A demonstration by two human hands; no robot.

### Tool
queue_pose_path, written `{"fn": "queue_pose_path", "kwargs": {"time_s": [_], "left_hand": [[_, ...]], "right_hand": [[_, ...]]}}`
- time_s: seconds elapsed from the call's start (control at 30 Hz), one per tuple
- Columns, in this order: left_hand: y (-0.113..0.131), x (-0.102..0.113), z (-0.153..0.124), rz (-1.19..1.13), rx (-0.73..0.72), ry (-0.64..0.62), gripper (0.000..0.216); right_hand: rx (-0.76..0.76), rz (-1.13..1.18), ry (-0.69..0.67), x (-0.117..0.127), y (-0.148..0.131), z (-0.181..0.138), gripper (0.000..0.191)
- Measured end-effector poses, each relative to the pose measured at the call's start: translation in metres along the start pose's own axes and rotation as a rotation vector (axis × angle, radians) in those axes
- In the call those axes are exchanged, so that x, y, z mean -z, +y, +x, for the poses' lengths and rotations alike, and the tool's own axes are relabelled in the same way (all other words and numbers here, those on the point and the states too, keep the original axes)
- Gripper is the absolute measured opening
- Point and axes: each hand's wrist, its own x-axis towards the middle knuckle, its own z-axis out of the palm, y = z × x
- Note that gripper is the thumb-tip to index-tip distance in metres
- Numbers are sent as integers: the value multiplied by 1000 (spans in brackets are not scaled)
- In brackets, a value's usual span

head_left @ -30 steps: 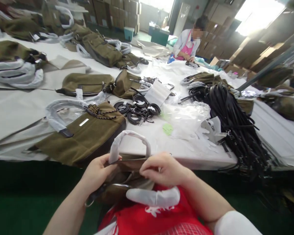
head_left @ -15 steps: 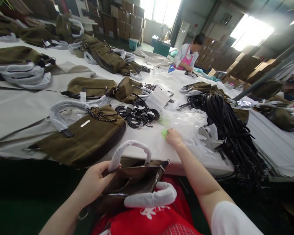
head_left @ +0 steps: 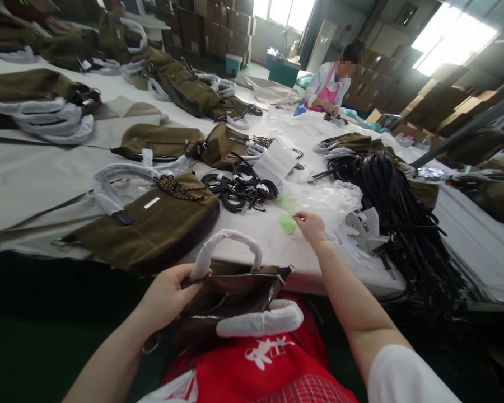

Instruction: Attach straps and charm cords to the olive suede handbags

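Observation:
My left hand (head_left: pixel 166 296) grips the rim of an open brown handbag (head_left: pixel 231 299) held against my red apron, at the base of one white-wrapped handle (head_left: pixel 227 249). The second wrapped handle (head_left: pixel 260 323) lies across my lap. My right hand (head_left: pixel 309 226) is stretched out over the white table, fingers pinched on a small green tag (head_left: pixel 288 223) that lies beside clear plastic bags (head_left: pixel 323 204).
An olive handbag (head_left: pixel 151 224) lies at the table's near left, coiled black straps (head_left: pixel 241 190) behind it. A thick pile of black straps (head_left: pixel 399 212) hangs over the right edge. More olive bags cover the far table. A person in a pink apron (head_left: pixel 331 84) works at the far end.
My right hand left the bag's opening and reached forward to the green tag on the table. My left hand kept its hold on the bag.

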Motion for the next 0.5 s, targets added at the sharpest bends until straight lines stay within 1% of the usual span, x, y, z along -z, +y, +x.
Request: {"fn": "queue_pose_path", "kwargs": {"time_s": [0.1, 0.2, 0.33, 0.4, 0.5], "left_hand": [[2, -1, 0, 5, 20, 10, 49], [2, 0, 1, 33, 12, 21, 46], [-1, 0, 0, 71, -9, 29, 40], [-2, 0, 0, 66, -18, 33, 39], [-1, 1, -1, 44, -23, 36, 38]], "right_hand": [[25, 106, 48, 11, -5, -5, 35], [53, 207, 93, 18, -10, -5, 40], [62, 344, 109, 13, -11, 1, 41], [75, 332, 107, 9, -8, 5, 41], [113, 286, 158, 11, -8, 7, 36]]}}
